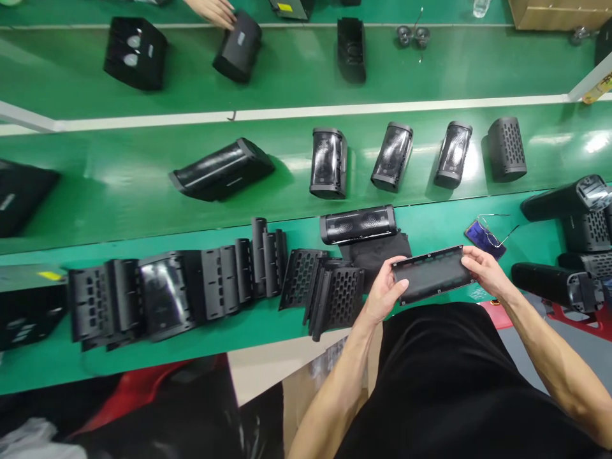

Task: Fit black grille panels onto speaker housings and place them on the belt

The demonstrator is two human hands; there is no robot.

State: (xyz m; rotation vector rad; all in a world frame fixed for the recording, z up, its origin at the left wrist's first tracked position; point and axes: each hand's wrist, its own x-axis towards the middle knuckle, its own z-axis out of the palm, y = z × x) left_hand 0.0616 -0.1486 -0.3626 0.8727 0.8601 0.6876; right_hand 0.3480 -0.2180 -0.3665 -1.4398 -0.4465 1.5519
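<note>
Between my two hands is a black rectangular speaker panel (433, 275), held level above the bench edge with its hollow inner side up. My left hand (386, 290) grips its left end, thumb on top. At the right end, my right hand (485, 271) pinches the corner. Just beyond the panel lie a black cloth-like sheet (375, 252) and a black speaker housing with a glossy mesh front (358, 224). To the left of my left hand, several perforated black grilles (337, 296) lean together in a stack.
More black panels (222, 280) stand in a row along the left bench. Speaker units (329, 162) sit on the green belt ahead. Glasses on a purple cloth (488, 239) lie at the right, near stacked speakers (557, 280). Across the belt, another person's hand (213, 11) touches a speaker (238, 48).
</note>
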